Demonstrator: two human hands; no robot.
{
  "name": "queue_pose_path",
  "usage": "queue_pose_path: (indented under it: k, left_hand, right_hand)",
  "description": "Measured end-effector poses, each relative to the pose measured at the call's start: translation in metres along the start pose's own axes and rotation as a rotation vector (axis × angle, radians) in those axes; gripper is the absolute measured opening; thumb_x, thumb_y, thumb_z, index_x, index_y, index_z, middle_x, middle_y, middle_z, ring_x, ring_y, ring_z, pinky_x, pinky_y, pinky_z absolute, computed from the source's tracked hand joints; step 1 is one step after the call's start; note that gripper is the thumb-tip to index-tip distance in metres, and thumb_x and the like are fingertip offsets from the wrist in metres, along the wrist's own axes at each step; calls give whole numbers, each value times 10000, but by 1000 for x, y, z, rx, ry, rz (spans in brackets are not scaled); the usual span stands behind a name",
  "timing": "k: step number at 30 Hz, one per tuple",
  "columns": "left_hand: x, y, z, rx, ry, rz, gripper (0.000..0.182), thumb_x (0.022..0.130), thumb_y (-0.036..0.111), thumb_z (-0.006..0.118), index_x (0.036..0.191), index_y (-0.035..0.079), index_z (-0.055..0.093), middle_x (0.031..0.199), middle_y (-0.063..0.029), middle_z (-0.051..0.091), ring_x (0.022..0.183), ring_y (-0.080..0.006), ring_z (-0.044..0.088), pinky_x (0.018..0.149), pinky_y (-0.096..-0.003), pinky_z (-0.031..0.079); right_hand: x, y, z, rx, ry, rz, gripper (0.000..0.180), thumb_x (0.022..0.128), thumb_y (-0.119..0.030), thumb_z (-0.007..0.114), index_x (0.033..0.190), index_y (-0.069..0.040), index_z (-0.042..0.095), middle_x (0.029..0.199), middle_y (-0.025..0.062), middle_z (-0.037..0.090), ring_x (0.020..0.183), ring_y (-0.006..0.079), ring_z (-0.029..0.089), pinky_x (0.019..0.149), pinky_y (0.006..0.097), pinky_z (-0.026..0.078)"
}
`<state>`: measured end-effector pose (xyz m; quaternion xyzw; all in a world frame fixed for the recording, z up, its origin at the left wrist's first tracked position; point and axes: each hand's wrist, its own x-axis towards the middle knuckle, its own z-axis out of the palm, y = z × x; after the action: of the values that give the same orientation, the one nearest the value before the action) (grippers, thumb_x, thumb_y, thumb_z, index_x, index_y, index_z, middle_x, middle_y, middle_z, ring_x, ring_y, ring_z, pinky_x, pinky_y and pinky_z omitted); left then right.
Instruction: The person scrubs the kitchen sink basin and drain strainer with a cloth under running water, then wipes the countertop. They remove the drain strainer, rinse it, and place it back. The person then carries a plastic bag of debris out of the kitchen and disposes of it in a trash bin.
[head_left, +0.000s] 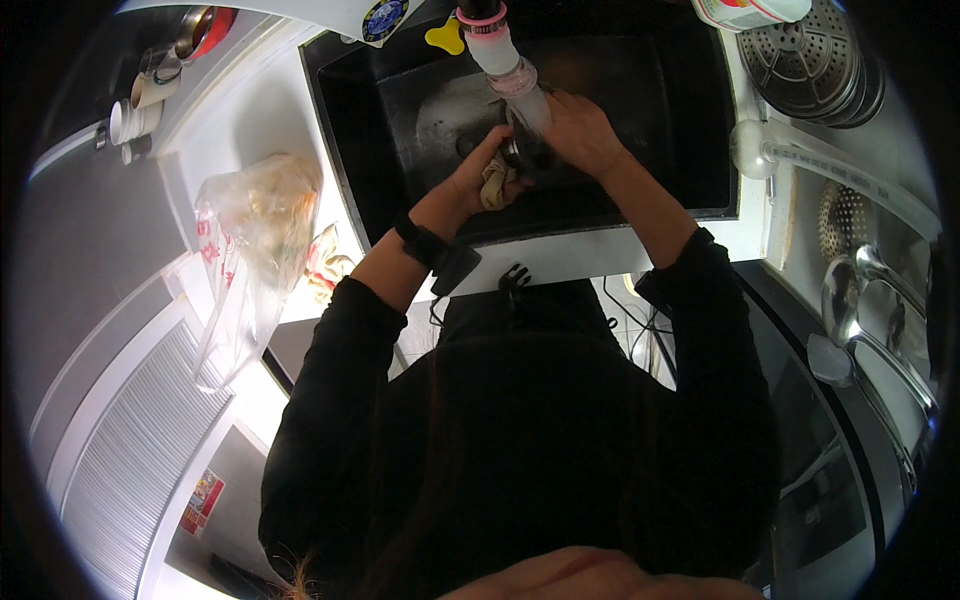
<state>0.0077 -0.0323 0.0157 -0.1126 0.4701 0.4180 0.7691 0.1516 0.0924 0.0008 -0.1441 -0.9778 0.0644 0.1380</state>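
Note:
Over a black sink (660, 180), my left hand (471, 178) grips a crumpled beige cloth (494, 182) against a shiny dark metal utensil (513, 152). The utensil's exact kind is unclear, as shadow and the faucet cover much of it. My right hand (581, 133) holds the utensil from the other side; its fingertips are hidden behind the faucet extension. That faucet extension (491, 52), white with pink rings and a translucent end, hangs down between both hands. A pale sheen spreads over the sink floor beyond my left hand.
Left of the sink stands a clear plastic bag (259, 217) with food-like contents, beside a crumpled colourful wrapper (328, 262). Steamer racks (799, 60) and a white tub (750, 11) sit back right. A long-handled white tool (754, 148) and metal ladles (840, 292) line the right side.

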Motion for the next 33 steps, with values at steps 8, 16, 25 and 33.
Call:
queue_pose_path:
  k: [8, 16, 25, 33]
  left_hand:
    - [7, -3, 7, 439, 212, 479, 546, 819, 372, 637, 1226, 44, 480, 1062, -98, 574, 899, -194, 595, 735, -293, 505]
    - [1, 12, -43, -82, 58, 355, 509, 849, 486, 552, 1203, 122, 517, 1081, -61, 587, 887, -186, 604, 731, -308, 528]
    - [-8, 1, -73, -251, -125, 235, 634, 802, 724, 424, 1089, 177, 571, 916, 2, 607, 657, -112, 572, 426, -180, 448]
    - [9, -12, -82, -443, -445, 157, 730, 768, 763, 422, 1133, 141, 537, 942, -56, 585, 642, -151, 520, 422, -175, 379]
  right_hand:
    - [-13, -20, 37, 1265, -271, 1221, 307, 877, -142, 566, 1132, 8, 484, 863, 110, 581, 653, 208, 543, 608, 303, 496]
    - [-12, 7, 16, 1988, -517, 1488, 311, 901, -152, 560, 1144, 15, 460, 782, 74, 515, 524, 92, 417, 414, 206, 363]
    - [-15, -10, 36, 1434, -435, 1392, 474, 868, -86, 542, 1324, -91, 412, 1106, 96, 563, 844, 176, 579, 715, 288, 503]
    - [-17, -5, 37, 1272, -483, 1285, 484, 835, -69, 590, 1294, -33, 441, 1104, 127, 573, 830, 179, 593, 702, 307, 514]
